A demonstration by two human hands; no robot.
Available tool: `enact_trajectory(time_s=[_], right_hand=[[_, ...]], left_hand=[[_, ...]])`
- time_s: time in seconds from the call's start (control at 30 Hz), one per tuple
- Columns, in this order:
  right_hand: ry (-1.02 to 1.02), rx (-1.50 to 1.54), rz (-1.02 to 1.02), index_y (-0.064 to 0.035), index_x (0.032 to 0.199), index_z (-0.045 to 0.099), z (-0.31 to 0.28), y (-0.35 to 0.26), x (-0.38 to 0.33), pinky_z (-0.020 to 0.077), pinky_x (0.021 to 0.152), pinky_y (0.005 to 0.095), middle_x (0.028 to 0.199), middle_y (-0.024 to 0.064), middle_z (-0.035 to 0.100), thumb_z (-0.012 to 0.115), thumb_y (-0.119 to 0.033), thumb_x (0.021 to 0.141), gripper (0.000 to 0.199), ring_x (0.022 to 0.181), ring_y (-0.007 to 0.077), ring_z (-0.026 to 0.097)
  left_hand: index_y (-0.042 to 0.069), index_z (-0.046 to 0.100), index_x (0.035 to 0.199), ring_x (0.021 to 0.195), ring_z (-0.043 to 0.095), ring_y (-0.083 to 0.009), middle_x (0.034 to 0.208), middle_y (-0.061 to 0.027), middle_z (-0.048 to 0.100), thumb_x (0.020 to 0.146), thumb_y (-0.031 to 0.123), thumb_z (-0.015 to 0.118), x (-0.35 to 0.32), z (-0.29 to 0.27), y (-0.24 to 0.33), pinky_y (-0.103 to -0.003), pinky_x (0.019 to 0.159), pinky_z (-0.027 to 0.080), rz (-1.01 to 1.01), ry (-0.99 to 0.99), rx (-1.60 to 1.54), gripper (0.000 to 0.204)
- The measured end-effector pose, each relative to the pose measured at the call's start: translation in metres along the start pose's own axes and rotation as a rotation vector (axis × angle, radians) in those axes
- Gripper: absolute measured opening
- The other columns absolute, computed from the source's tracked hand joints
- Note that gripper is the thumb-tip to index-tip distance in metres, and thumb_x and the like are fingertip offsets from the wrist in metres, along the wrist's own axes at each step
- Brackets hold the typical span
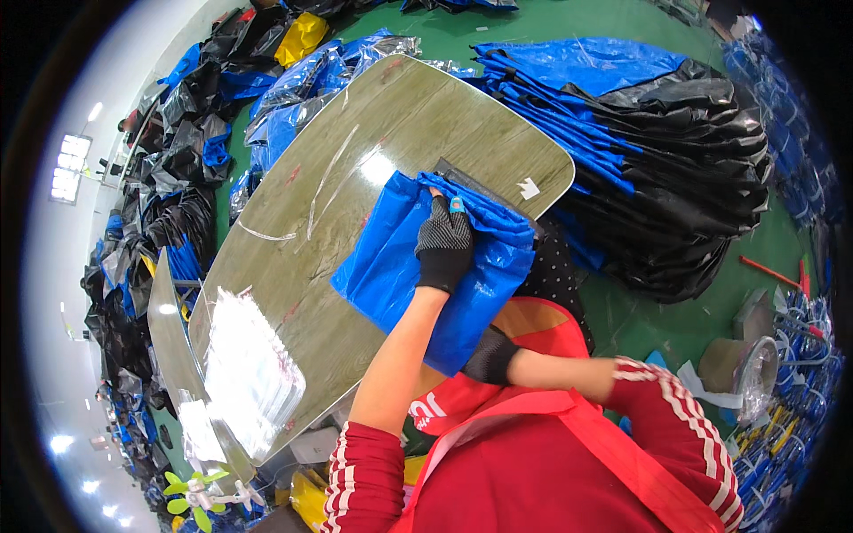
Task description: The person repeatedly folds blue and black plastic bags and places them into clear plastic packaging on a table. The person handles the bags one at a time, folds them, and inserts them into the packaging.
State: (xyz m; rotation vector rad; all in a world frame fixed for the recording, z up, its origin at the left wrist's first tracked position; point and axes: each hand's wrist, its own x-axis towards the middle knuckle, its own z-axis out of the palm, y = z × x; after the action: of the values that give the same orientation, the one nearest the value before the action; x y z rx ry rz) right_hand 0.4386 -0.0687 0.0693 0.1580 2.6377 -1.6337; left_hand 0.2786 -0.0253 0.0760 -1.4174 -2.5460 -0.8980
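Note:
A folded blue plastic sheet [382, 258], looking like tarpaulin, lies partly on the wood-grain table [426, 98] and hangs past its near right edge toward my lap. My left hand [444, 240], in a dark dotted glove with bare fingertips, grips the bunched layers near the sheet's far edge. Something turquoise is wrapped round one finger. My right hand [490, 355], also gloved, is at the sheet's lower right corner, its fingers hidden behind the plastic. Beyond the sheet, a dark flat strip [484, 188] shows on the table.
Clear plastic bags [249, 373] are stacked on the table's left part. A big pile of black and blue sheets [657, 169] stands at the right. More bundles [302, 107] lie behind the table. A small green-bladed fan [197, 493] is at lower left, a bucket-like container [724, 364] at right.

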Motion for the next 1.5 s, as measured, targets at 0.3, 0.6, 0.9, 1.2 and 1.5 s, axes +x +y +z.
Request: enact_trajectory(time_s=[0.3,0.6,0.9,1.2,1.5], right_hand=[[0.57,-0.753,-0.183,-0.0111,0.141,0.044,-0.123,-0.007,0.028,0.022,0.11,0.0625,0.144,0.0179,0.045,0.059,-0.052,0.085,0.072,0.138,0.0382,0.035],[0.369,-0.778,-0.503,-0.0163,0.142,0.044,-0.13,0.079,0.008,0.0226,0.109,0.066,0.141,0.0182,0.049,0.06,-0.063,0.078,0.082,0.133,0.0435,0.04],[0.499,-0.141,-0.449,-0.0092,0.12,0.062,-0.158,0.039,-0.011,0.0443,0.099,0.0467,0.121,0.0174,0.064,0.072,-0.018,0.081,0.042,0.112,0.036,0.061],[0.188,0.801,0.269,-0.0023,0.138,0.047,-0.104,0.071,0.061,0.045,0.098,0.0345,0.128,0.0072,0.058,0.073,-0.024,0.087,0.062,0.113,0.0198,0.056],[0.15,0.914,0.37,-0.0035,0.145,0.037,-0.12,0.069,0.055,0.0467,0.099,0.0403,0.135,0.0117,0.053,0.068,-0.025,0.089,0.068,0.117,0.0264,0.056]], left_hand=[[0.006,0.04,0.146,0.102,0.063,-0.0373,0.116,-0.0231,0.063,0.093,0.016,0.057,-0.012,-0.049,-0.014,-0.042,0.086,0.051,0.099,-0.129,-0.369,0.056],[0.02,0.038,0.149,0.136,0.039,-0.0395,0.153,-0.0176,0.035,0.096,0.044,0.05,0.02,-0.046,-0.088,-0.045,0.112,0.033,0.198,-0.417,-0.181,0.059],[0.008,0.043,0.144,0.13,0.044,-0.0246,0.143,-0.014,0.047,0.103,0.047,0.035,-0.061,-0.092,-0.098,-0.039,0.109,0.034,-0.248,-0.531,-1.461,0.057],[0.002,0.06,0.114,0.081,0.065,-0.0423,0.087,-0.0276,0.065,0.092,0.044,0.057,-0.129,-0.088,-0.131,-0.049,0.074,0.051,-0.463,-0.088,-0.249,0.048],[0.015,0.068,0.091,0.104,0.058,-0.0327,0.103,-0.0118,0.063,0.078,0.029,0.068,-0.201,-0.262,-0.444,-0.043,0.09,0.047,-0.981,0.242,0.461,0.02]])
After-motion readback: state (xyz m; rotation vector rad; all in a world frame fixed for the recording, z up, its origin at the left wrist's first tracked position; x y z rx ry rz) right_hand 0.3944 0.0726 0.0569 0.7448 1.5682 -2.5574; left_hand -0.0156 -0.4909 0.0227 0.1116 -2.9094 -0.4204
